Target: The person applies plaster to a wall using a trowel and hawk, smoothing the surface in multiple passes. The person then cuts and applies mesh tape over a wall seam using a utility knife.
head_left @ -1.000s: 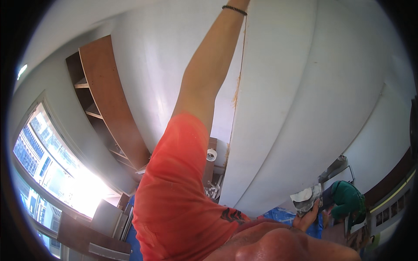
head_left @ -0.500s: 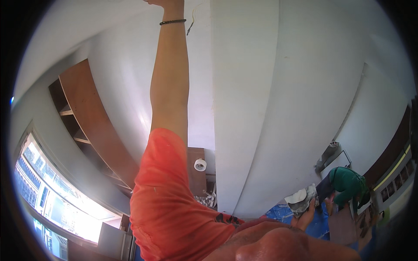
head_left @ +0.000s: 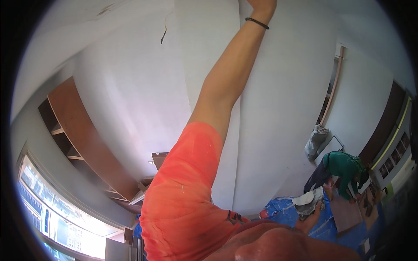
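Since half a second ago the raised arm has swung across to the right of the view, and the wrist with its black band now sits near the top edge instead of left of centre. The brown shelving has slid further left, and the dangling wire from the ceiling has come into sight.

That raised arm comes off the orange sleeve; I cannot tell for certain whether it is the person's left or right, though it looks like the left hand. It reaches up against the white wall panel, right beside the vertical seam that runs down the panel. Only the heel of the hand shows below the top edge of the picture, so I cannot tell whether the fingers are spread flat or curled. The panel lies directly behind and under the hand, the forearm stretched along it.

Lower down at the right, a second hand is closed around a crumpled grey-white bag, held low over the blue tarp on the floor. It is well apart from the hand on the wall.

Another person in a green top bends over by the far wall, next to a grey sack. Bright windows fill the lower left.
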`<state>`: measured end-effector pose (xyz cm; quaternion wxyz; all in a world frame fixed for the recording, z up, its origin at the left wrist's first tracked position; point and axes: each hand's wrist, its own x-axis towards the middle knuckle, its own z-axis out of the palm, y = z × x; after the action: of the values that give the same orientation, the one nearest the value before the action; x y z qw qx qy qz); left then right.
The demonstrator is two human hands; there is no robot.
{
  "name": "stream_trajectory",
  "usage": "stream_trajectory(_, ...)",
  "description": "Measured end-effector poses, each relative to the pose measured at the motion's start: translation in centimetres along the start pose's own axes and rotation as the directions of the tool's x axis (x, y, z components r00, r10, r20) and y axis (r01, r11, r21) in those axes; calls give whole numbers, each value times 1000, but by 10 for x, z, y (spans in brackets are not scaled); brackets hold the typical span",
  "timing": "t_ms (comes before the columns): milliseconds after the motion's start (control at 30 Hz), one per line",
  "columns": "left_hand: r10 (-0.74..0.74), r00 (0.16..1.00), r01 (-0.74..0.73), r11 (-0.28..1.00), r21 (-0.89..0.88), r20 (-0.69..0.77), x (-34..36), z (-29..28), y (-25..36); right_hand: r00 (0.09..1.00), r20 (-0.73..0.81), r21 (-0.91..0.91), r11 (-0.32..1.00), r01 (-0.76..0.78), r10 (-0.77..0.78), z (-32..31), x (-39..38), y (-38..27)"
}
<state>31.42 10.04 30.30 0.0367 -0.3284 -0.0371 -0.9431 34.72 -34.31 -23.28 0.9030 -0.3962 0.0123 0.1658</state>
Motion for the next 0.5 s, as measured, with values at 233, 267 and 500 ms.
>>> stream_trajectory(233,-65,975,110,973,-205,211,-1,-85,9,1000,-7,-19,1000,1,-1,-19,5,-5)
stream_trajectory(267,-199,951,229,968,-105,235,25,-105,-6,1000,0,-25,1000,-10,10,-19,7,-6)
stream_trajectory(500,-633,774,521,659,-543,-25,225,-187,-116,998,38,-24,999,-42,43,-21,19,-4)
